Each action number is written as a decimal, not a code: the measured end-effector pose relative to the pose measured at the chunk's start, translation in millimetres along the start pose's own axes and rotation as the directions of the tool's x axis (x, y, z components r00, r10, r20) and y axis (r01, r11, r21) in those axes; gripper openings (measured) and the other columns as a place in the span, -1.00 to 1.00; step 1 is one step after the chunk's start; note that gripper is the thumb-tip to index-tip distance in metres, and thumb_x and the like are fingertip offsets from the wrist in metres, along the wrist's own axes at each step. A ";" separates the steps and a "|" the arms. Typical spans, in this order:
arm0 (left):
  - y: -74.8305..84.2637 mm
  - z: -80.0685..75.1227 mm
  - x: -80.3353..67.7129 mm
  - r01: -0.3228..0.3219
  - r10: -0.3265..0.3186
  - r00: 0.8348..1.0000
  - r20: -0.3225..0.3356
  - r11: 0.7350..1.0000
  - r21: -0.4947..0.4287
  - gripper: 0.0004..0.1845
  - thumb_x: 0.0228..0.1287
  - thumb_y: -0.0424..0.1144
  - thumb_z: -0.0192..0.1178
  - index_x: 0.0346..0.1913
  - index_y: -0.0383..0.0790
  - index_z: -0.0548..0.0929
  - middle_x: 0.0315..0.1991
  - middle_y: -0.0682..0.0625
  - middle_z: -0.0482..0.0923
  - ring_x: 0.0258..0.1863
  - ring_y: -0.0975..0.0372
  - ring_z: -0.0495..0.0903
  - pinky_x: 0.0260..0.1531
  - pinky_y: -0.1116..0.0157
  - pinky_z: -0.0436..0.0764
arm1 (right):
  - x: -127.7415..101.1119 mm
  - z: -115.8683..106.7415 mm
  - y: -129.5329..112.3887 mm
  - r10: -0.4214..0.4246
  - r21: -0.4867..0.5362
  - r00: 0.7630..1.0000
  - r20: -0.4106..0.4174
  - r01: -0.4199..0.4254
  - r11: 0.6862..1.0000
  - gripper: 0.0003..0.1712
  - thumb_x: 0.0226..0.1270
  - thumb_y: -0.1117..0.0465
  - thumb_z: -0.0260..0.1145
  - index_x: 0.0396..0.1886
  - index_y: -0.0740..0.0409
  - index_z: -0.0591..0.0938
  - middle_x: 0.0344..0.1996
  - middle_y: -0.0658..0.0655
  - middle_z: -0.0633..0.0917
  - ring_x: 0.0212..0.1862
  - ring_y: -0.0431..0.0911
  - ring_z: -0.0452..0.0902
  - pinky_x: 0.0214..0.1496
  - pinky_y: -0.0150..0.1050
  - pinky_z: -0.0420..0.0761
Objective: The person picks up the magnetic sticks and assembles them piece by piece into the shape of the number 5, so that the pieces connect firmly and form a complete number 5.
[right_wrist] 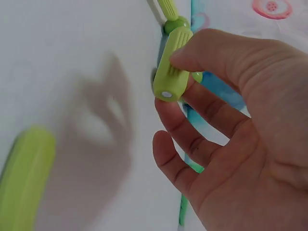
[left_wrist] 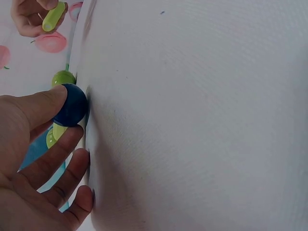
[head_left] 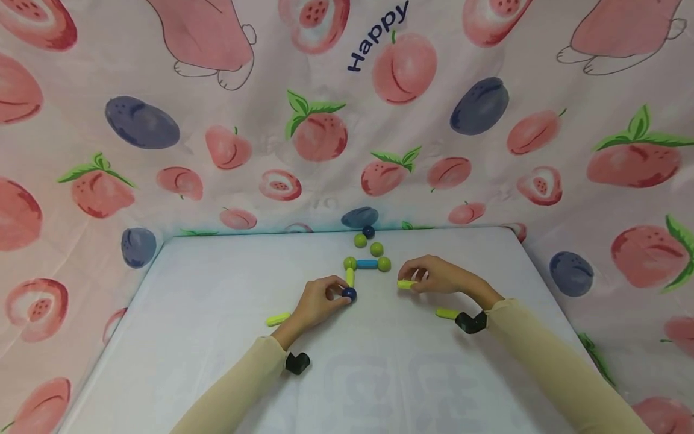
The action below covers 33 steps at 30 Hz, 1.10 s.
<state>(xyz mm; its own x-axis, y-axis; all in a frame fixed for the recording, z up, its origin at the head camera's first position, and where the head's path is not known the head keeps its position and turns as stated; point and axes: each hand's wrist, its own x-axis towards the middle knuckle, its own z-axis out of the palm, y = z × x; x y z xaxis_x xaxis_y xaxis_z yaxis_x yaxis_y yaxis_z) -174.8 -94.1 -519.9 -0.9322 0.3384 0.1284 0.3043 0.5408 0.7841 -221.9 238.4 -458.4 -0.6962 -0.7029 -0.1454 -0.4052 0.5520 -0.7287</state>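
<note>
My left hand (head_left: 317, 303) pinches a dark blue ball (left_wrist: 72, 106) between thumb and index finger. That ball sits at the near end of a yellow-green rod (head_left: 350, 277), whose far end meets a green ball (head_left: 350, 263). From there a blue rod (head_left: 367, 264) runs right to another green ball (head_left: 384, 264). To the right, my right hand (head_left: 441, 274) pinches a loose yellow-green rod (right_wrist: 173, 65) with thumb and fingers; in the right wrist view a small pale disc shows on its near end. A gap separates this rod from the joined pieces.
Two loose green balls (head_left: 360, 240) and a dark blue ball (head_left: 368, 232) lie near the back edge of the white table (head_left: 379, 374). One yellow-green rod (head_left: 278, 319) lies by the left wrist, another (head_left: 447, 313) below the right hand. A fruit-print cloth (head_left: 260, 120) hangs behind.
</note>
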 end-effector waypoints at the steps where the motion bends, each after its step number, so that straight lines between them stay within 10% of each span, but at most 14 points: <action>1: 0.2 -0.1 0.0 0.001 -0.001 1.000 0.000 1.000 -0.001 -0.76 0.24 -0.25 0.49 -0.05 -0.12 0.74 -0.26 0.03 0.75 -0.38 0.18 0.50 -0.37 0.33 0.43 | 3.1 2.1 0.0 -0.009 0.010 1.000 0.002 0.009 1.000 -0.72 0.36 0.36 0.38 0.04 0.08 0.72 -0.06 0.01 0.73 -0.05 -0.02 0.62 0.07 -0.04 0.61; 33: -2.5 0.8 3.0 0.016 -0.016 1.000 0.008 1.000 0.009 -0.77 0.26 -0.23 0.48 -0.05 -0.10 0.74 -0.26 0.06 0.76 -0.35 0.07 0.56 -0.36 0.32 0.43 | 67.8 49.1 -15.8 -0.006 0.028 0.999 0.053 0.004 1.000 -0.69 0.36 0.36 0.38 0.07 0.09 0.73 -0.01 -0.01 0.73 0.00 -0.11 0.60 0.10 -0.16 0.58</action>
<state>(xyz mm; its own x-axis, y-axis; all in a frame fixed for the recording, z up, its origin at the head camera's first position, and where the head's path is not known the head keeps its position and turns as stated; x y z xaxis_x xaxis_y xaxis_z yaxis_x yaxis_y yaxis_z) -178.2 -93.8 -522.0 -0.9354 0.3357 0.1110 0.2911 0.5530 0.7807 -233.7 160.0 -489.6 -0.6612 -0.7290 -0.1769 -0.3915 0.5365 -0.7476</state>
